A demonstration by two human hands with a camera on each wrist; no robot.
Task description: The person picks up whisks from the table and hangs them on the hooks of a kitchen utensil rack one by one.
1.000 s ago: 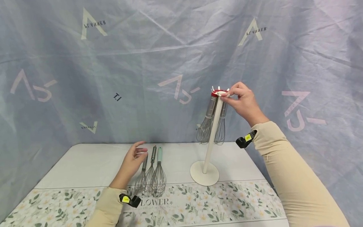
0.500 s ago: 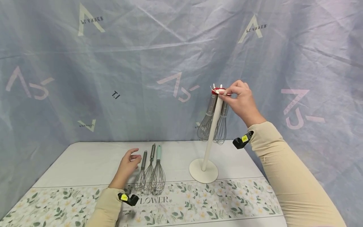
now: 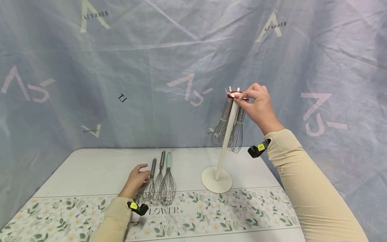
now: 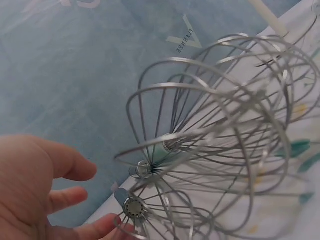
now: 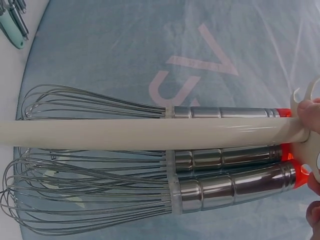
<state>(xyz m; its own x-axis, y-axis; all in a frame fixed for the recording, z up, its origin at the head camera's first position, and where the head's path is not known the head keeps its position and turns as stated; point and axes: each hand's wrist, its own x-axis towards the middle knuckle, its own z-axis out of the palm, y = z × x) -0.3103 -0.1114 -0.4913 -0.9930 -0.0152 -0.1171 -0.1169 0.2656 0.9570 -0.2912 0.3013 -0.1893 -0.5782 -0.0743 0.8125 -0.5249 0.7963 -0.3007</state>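
Observation:
My right hand (image 3: 258, 104) pinches the hooked top of a cream utensil stand (image 3: 225, 141). Several steel balloon whisks with red handle ends hang from the stand's hooks; one hanging whisk (image 5: 235, 192) faces the right wrist camera, others lie partly behind the pole. Over the table's left part, my left hand (image 3: 136, 179) has loosely bent fingers beside a grey-handled whisk (image 3: 153, 166). Its lower fingertips (image 4: 107, 225) are right at that whisk's handle base in the left wrist view. Alongside lie a steel-handled whisk (image 3: 162, 159) and a mint-handled whisk (image 3: 168, 161).
A white table (image 3: 102, 168) carries a floral printed band (image 3: 217, 215) along its front. The stand's round base (image 3: 216, 185) rests right of the lying whisks. A blue-grey curtain (image 3: 145, 84) hangs right behind and around the table.
My left hand first drew back left from the lying whisks, then came down beside the nearest one. The stand's hooked top, under my right fingers, has turned slightly with its hanging whisks.

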